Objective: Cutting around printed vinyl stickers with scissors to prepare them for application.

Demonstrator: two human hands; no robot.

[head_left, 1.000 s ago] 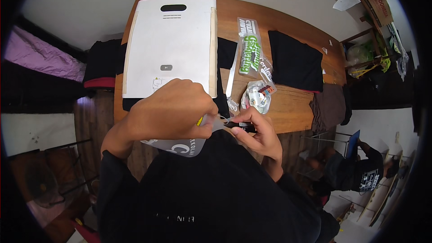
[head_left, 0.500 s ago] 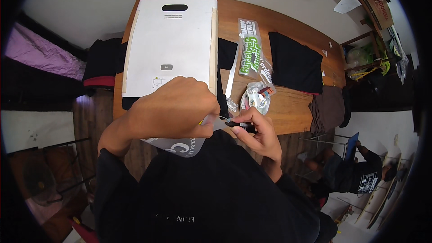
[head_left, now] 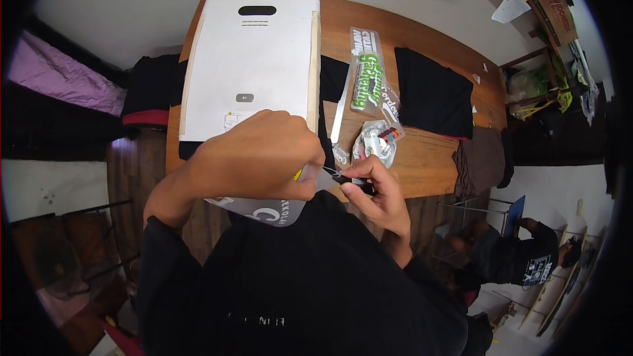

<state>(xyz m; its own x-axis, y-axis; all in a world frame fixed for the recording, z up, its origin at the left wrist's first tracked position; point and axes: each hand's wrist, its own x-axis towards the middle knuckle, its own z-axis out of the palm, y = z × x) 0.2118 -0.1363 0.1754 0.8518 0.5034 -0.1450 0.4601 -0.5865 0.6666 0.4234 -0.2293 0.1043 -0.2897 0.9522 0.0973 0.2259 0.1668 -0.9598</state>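
My left hand (head_left: 264, 151) is closed around a translucent film sheet (head_left: 273, 214) with light printed lettering, which hangs below my fist in front of my dark shirt. A bit of yellow shows between those fingers; what it is I cannot make out. Just right of it, my right hand (head_left: 379, 191) pinches a small black-handled tool (head_left: 341, 178) between thumb and fingers. Its thin metal end points at the film's edge beside my left fist. Whether the metal touches the film is hard to see.
A white flat-topped machine (head_left: 254, 59) stands on the wooden table (head_left: 422, 171). To its right lie printed film sheets (head_left: 368, 79), a clear roll or bundle (head_left: 374, 145) and folded black cloth (head_left: 432, 92). Brown cloth (head_left: 478, 161) hangs at the table's right edge. Another person (head_left: 521, 250) is at the right.
Both hands stay almost in place. The metal end of the tool and the film edge have shifted slightly between them. The other person at the right has moved a little.
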